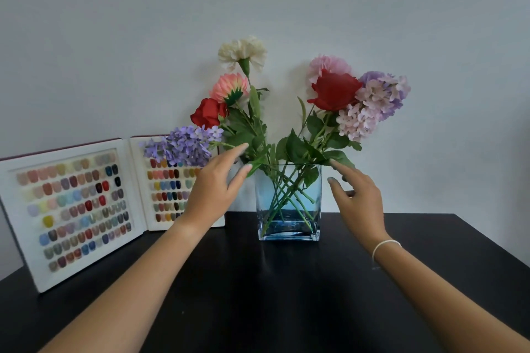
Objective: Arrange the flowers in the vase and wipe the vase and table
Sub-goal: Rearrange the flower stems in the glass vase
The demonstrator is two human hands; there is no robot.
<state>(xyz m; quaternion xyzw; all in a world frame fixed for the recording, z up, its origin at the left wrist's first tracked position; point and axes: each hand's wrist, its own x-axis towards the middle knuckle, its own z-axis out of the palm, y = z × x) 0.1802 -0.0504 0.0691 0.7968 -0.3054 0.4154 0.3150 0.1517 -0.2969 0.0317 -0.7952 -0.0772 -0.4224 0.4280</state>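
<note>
A dark, near-black bench (286,295) stood against a pale wall. On it, toward the back, rested a square clear-blue glass vase (289,226), and to its left an opened white nail-colour sample book (86,209) stood propped upright

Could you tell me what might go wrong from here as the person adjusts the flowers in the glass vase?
1. Both hands are open at the stems near the rim: the left hand and the right hand. A sideways push there could tip or slide the glass vase, perhaps off the dark table.
2. The purple lilac spray leans far out to the left, so it may slip out or brush the nail colour display standing beside it.
</note>
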